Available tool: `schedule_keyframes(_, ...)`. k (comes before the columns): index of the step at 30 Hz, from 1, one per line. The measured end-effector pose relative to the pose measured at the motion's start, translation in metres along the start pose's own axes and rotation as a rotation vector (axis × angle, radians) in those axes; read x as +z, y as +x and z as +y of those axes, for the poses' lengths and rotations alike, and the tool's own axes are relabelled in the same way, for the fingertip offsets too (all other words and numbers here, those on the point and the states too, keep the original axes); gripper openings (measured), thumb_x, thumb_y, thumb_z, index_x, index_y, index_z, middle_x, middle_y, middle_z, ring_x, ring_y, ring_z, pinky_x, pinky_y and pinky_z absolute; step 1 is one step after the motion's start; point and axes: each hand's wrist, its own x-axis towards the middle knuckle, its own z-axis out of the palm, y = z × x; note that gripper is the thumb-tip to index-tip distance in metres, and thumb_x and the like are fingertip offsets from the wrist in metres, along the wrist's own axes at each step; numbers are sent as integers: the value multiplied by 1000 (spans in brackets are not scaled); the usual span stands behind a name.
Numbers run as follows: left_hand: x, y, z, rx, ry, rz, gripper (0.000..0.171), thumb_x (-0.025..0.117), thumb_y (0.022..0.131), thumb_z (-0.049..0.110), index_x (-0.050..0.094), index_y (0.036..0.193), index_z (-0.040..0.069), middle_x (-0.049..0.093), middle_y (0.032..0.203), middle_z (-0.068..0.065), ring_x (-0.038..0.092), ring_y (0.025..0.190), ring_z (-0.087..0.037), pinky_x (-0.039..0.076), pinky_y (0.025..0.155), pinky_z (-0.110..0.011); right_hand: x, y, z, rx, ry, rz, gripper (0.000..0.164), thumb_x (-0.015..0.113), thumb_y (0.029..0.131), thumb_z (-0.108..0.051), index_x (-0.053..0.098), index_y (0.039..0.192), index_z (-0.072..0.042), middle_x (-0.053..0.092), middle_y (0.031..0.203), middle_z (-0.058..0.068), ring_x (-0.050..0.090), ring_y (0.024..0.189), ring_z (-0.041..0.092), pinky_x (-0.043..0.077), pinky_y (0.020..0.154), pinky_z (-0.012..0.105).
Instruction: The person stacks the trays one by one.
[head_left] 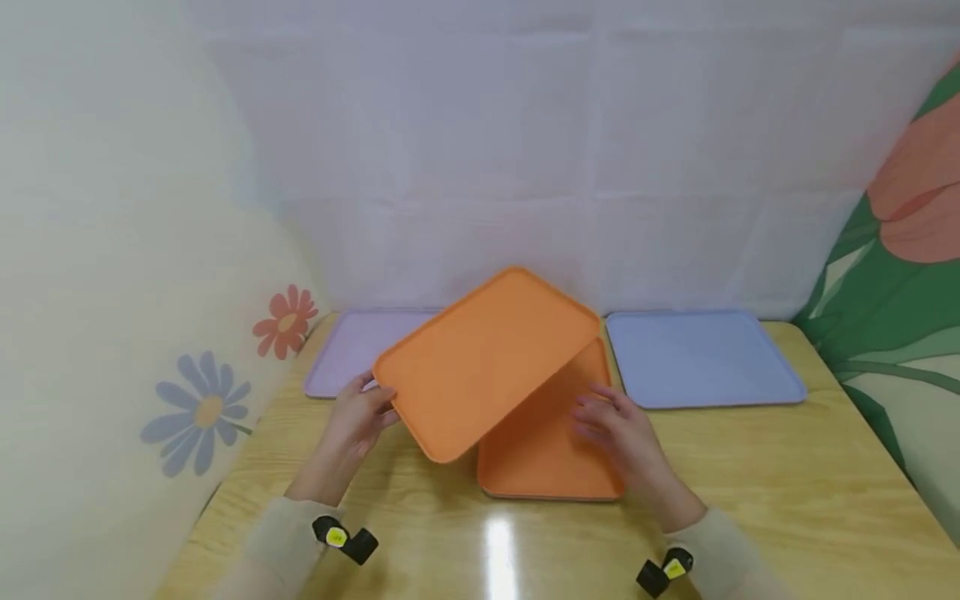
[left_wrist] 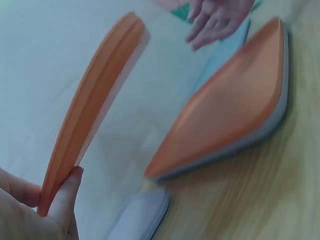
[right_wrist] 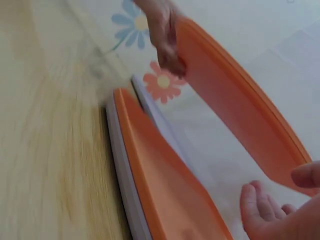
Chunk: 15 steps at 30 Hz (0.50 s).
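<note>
My left hand (head_left: 358, 415) pinches the near-left edge of an orange tray (head_left: 487, 367), thumb on top and fingers beneath. That tray is held tilted in the air, and the left wrist view shows it nearly edge-on. Below it on the table lies another orange tray (head_left: 540, 467), partly hidden by the raised one. A paler, greyish-lilac layer (right_wrist: 125, 170) shows under the lower orange tray in the right wrist view. My right hand (head_left: 611, 421) hovers over the lower tray's right side with its fingers loosely spread, holding nothing.
A lilac tray (head_left: 337, 367) lies at the back left of the wooden table (head_left: 750, 483), partly covered by the raised tray. At the back right is a blue tray (head_left: 705, 358). A white cloth (head_left: 525, 150) hangs behind the table, with flower-patterned walls (head_left: 97, 292) at the sides.
</note>
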Motion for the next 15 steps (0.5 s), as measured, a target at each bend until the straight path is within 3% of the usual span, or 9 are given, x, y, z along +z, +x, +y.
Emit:
schedule_keyframes(3, 16, -2, -8, -1, -55, 30, 68, 41, 97, -13, 10, 157, -3, 59, 95, 0, 64, 81, -10, 58, 72, -25, 11, -1, 2, -22, 121, 10, 55, 50, 101, 0, 29, 151, 8, 66, 114, 5, 70, 101, 15, 57, 94, 38)
schedule_keyframes(8, 33, -3, -22, 13, -99, 49, 70, 42, 96, -15, 12, 157, -1, 57, 97, -3, 65, 79, -11, 59, 70, -25, 22, 1, 0, -11, 224, 51, 57, 52, 101, -1, 28, 153, 2, 67, 112, 4, 69, 105, 19, 57, 94, 42)
schedule_keyframes(15, 50, -3, -41, 45, -144, 40, 71, 47, 94, -17, 16, 155, 1, 59, 81, -1, 65, 71, -11, 59, 62, -24, 24, 9, -5, 7, 194, 127, 59, 55, 101, -5, 33, 155, -5, 65, 107, -3, 67, 91, 13, 60, 82, 33)
